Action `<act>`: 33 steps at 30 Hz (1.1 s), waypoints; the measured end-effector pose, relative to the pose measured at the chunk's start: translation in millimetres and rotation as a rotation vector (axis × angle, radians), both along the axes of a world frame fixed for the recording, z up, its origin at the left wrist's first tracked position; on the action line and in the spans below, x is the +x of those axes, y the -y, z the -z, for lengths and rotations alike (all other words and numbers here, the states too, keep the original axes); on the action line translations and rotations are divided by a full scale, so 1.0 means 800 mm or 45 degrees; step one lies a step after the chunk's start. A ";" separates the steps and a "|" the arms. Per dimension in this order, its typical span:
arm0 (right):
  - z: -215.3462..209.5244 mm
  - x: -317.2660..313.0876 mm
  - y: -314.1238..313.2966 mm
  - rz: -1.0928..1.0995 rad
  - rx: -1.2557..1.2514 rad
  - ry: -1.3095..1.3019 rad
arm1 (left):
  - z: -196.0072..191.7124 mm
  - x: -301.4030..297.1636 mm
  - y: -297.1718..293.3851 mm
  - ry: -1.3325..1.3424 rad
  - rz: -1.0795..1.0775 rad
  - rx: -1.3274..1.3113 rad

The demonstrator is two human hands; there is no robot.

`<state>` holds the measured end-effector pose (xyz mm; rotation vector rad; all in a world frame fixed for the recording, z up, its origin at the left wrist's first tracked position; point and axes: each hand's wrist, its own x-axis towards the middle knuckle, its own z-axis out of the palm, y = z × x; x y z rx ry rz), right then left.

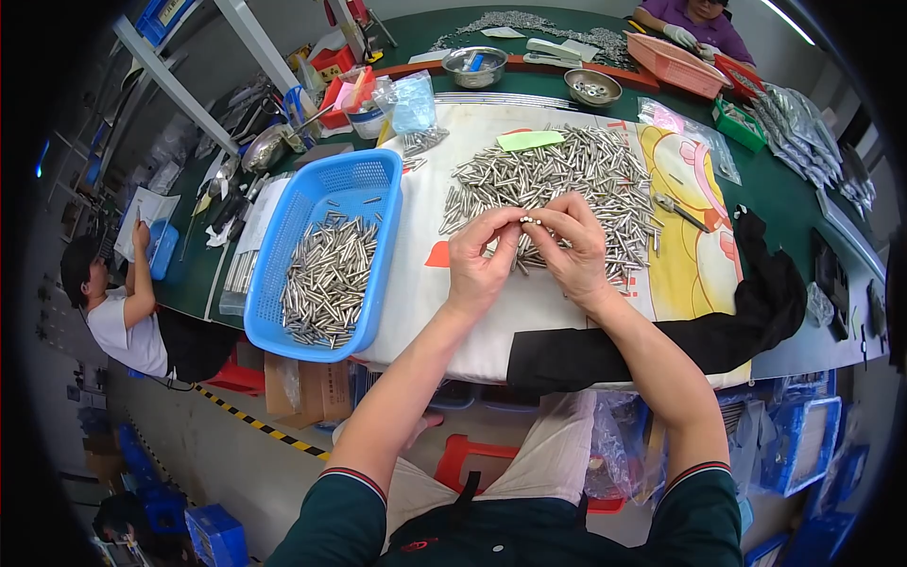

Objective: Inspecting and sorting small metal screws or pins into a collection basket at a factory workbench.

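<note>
My left hand and my right hand meet at the front of a wide heap of small silver metal pins. Fingers and thumbs of both hands are closed on a few metal pins, whose bright ends face me in a short row. The heap lies on a pale printed cloth. Left of my left forearm stands a blue perforated plastic basket with many similar metal pins in it. A light green paper slip rests on the heap's far side.
Black fabric lies along the near edge under my right forearm. Beyond the heap are a metal bowl, a smaller dish and a pink basket. One person works at far right, another at left.
</note>
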<state>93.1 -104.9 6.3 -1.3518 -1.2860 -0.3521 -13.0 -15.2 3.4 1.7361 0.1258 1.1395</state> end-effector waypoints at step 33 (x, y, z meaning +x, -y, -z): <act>-0.022 0.011 0.008 -0.233 -0.824 -0.943 | -0.004 -0.009 -0.017 -0.461 0.522 -1.211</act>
